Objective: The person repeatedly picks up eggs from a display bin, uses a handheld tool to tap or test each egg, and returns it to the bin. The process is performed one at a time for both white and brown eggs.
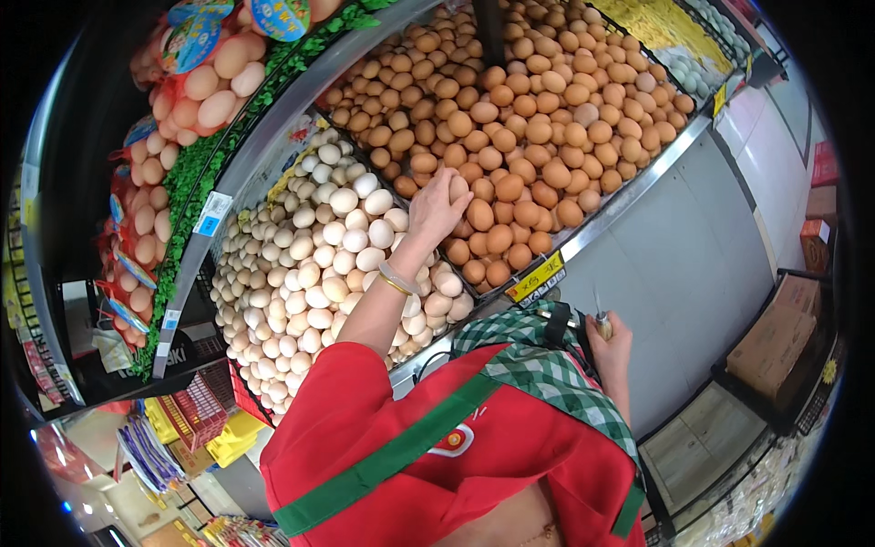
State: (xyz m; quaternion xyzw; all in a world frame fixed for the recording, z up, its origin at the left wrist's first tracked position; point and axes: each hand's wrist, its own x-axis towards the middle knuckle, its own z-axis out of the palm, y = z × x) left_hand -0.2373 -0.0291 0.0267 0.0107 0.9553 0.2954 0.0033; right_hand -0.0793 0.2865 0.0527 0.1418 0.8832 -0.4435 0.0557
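Observation:
My left hand reaches over the heap of brown eggs, its fingers curled around a brown egg. A translucent bangle and a gold-coloured one ring that wrist. Below the forearm lies a heap of cream and white eggs, partly covered by the arm. Low at my right side, my right hand grips a slim pointed tool by its wooden handle. Its thin metal blade points away from me, above the floor; the exact kind of tool is unclear.
A metal rail with a yellow price sign edges the egg bins. A dark post rises from the brown eggs. Red net bags of eggs fill an upper shelf at left. Cardboard boxes stand at right.

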